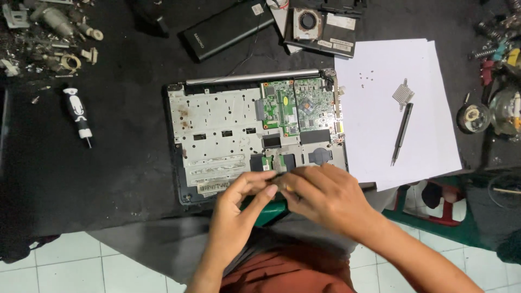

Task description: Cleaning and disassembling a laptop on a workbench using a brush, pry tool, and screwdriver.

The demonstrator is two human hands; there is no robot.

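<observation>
An opened laptop base (217, 127) lies on the black table, its silver inner frame bare and a green circuit board (298, 106) showing at its upper right. My left hand (244, 198) and my right hand (320, 192) meet over the base's front edge. The fingertips of both pinch a small dark part (281, 182) there, and my fingers mostly hide it. I cannot tell what the part is.
White paper (380, 108) to the right carries a slim dark screwdriver (401, 134), a small metal heat sink (402, 93) and several tiny screws (368, 77). A black-and-white screwdriver (78, 115) lies at the left. A battery pack (225, 28) and fan assembly (320, 27) lie behind.
</observation>
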